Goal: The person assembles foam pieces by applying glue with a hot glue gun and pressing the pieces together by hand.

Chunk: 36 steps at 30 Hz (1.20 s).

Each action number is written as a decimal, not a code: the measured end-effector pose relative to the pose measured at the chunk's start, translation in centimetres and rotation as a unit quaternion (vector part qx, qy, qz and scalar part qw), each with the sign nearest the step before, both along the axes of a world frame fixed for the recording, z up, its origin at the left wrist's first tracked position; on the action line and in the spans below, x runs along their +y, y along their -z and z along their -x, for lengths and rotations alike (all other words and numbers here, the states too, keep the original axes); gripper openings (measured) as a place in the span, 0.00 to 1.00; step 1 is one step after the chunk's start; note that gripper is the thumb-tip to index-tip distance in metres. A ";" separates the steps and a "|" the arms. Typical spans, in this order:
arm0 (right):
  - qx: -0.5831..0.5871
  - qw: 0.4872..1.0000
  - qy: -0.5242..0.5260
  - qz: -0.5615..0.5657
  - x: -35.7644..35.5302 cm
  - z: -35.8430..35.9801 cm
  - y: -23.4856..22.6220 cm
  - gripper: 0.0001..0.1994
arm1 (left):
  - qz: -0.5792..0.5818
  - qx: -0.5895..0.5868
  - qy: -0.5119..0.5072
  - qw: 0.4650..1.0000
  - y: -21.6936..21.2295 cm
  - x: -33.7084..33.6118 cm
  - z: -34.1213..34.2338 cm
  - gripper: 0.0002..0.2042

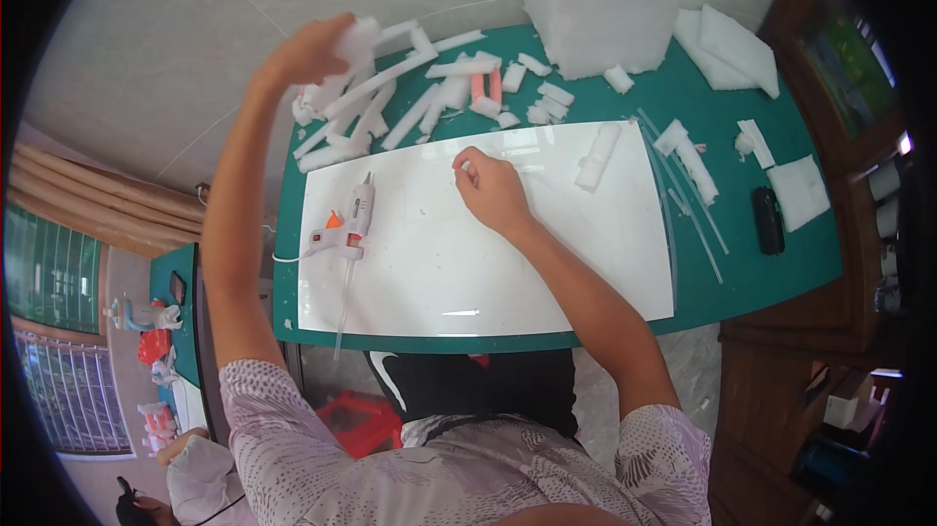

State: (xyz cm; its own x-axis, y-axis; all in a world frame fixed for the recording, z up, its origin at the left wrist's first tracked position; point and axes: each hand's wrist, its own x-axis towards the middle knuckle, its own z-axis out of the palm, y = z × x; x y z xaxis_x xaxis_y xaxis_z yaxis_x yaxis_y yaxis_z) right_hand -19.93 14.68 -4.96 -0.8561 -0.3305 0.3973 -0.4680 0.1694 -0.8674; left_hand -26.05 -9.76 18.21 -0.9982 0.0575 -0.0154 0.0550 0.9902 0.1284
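Observation:
At the far left, my left hand [307,56] is raised over a pile of white foam strips [363,97], its fingers closed on a blurred white foam piece [361,36]. My right hand [491,192] is over the upper middle of a white board [439,263], fingers curled in a pinch. A small whitish bit shows at its fingertips, too small to name. Left on the board lies a white glue gun [361,209] with an orange trigger; a clear glue stick [345,297] extends from its back. A white foam strip [597,157] rests near the board's far right corner.
A large white foam box [605,14] stands at the back of the green table [781,277]. Foam slabs [732,46], clear glue sticks [698,209], a black cylindrical object [767,221] and a foam square [800,192] lie to the right. Another person [200,477] is at lower left.

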 end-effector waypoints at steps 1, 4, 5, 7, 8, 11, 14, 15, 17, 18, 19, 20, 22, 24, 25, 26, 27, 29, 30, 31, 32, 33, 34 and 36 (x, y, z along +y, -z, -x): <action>-0.010 1.000 -0.007 -0.007 0.0 0.1 0.0 0.03 | 0.020 0.002 -0.017 1.000 -0.7 -0.6 0.5 0.26; 0.007 1.000 0.005 0.000 -0.4 0.3 0.2 0.03 | 0.181 0.120 0.059 0.974 1.0 -4.1 3.2 0.28; 0.034 0.999 0.015 0.014 -0.3 0.3 0.4 0.03 | 0.176 0.119 0.071 0.975 2.1 -4.2 3.6 0.28; 0.027 1.000 0.015 0.002 -0.4 0.1 0.6 0.03 | 0.192 0.085 0.014 0.978 4.5 -4.2 4.4 0.27; 0.023 1.000 0.000 -0.003 -0.5 0.1 0.5 0.03 | 0.190 0.086 0.023 0.978 5.7 -4.2 4.8 0.27; 0.017 1.000 0.005 -0.006 -0.2 -0.2 -0.4 0.03 | 0.213 0.096 0.038 0.972 8.8 -4.1 5.8 0.24; -0.017 0.998 -0.010 -0.056 0.3 -0.3 -0.7 0.04 | 0.259 0.207 0.107 0.937 10.1 -3.8 6.6 0.21; 0.007 0.998 -0.006 -0.056 0.0 -0.3 -0.6 0.04 | 0.257 0.209 0.113 0.937 10.1 -4.0 6.6 0.21; 0.012 0.998 -0.001 -0.056 0.0 -0.4 -0.6 0.04 | 0.203 0.232 0.114 0.944 9.9 -3.3 6.3 0.21; 0.002 0.998 -0.008 -0.063 0.1 -0.4 -0.5 0.04 | 0.196 0.219 0.091 0.952 9.7 -2.9 6.5 0.20; -0.007 0.997 -0.018 -0.068 0.1 -0.4 -0.5 0.04 | 0.195 0.218 0.094 0.952 9.3 -2.3 6.3 0.20; -0.008 0.997 -0.016 -0.069 0.3 -0.3 -0.4 0.04 | 0.181 0.215 0.087 0.956 9.1 -1.5 6.0 0.20; -0.004 0.997 -0.020 -0.074 0.3 -0.3 -0.4 0.04 | 0.169 0.211 0.078 0.960 8.6 -0.8 5.8 0.20; 0.004 0.998 -0.014 -0.061 0.2 -0.3 -0.3 0.04 | 0.132 0.199 0.066 0.969 8.2 -0.9 5.7 0.19; 0.011 0.999 -0.003 -0.050 0.2 -0.2 -0.2 0.04 | 0.132 0.199 0.065 0.969 8.2 -1.1 5.5 0.19; 0.012 0.999 -0.004 -0.050 0.1 -0.2 -0.1 0.04 | 0.125 0.188 0.059 0.972 8.3 -1.3 5.4 0.19; 0.007 0.998 -0.006 -0.055 0.0 -0.2 -0.1 0.04 | 0.117 0.178 0.052 0.976 8.3 -1.5 5.2 0.19; 0.007 0.998 -0.022 -0.054 -0.8 -0.3 -0.1 0.04 | 0.115 0.178 0.044 0.976 8.6 -2.6 4.4 0.19; 0.024 0.998 -0.009 -0.053 -0.7 -0.3 0.0 0.04 | 0.111 0.178 0.043 0.977 8.7 -3.2 4.1 0.19; 0.041 0.998 0.004 -0.052 -0.6 -0.3 0.2 0.04 | 0.113 0.179 0.034 0.977 8.8 -3.4 4.0 0.19; 0.048 0.997 0.012 -0.052 -0.6 -0.2 0.3 0.04 | 0.109 0.175 0.041 0.978 8.9 -3.4 4.0 0.19; 0.050 0.997 0.002 -0.050 -0.7 -0.2 0.4 0.04 | 0.104 0.172 0.048 0.978 8.9 -3.4 4.0 0.19; 0.024 0.998 -0.002 -0.057 -0.4 -0.3 0.1 0.04 | 0.108 0.167 0.042 0.979 9.0 -3.6 4.1 0.19; -0.021 0.998 -0.009 -0.065 -0.2 -0.3 -0.1 0.04 | 0.112 0.156 0.035 0.981 8.8 -4.1 4.3 0.20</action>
State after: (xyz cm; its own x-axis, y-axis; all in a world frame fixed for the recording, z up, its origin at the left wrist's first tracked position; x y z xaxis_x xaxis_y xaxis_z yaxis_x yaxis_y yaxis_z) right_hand -19.66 14.48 -4.83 -0.8641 -0.3928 0.3146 -0.4366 0.2740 -0.8569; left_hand -30.31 -13.89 9.45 -0.9502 0.1554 0.2701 0.1250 0.9841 -0.1266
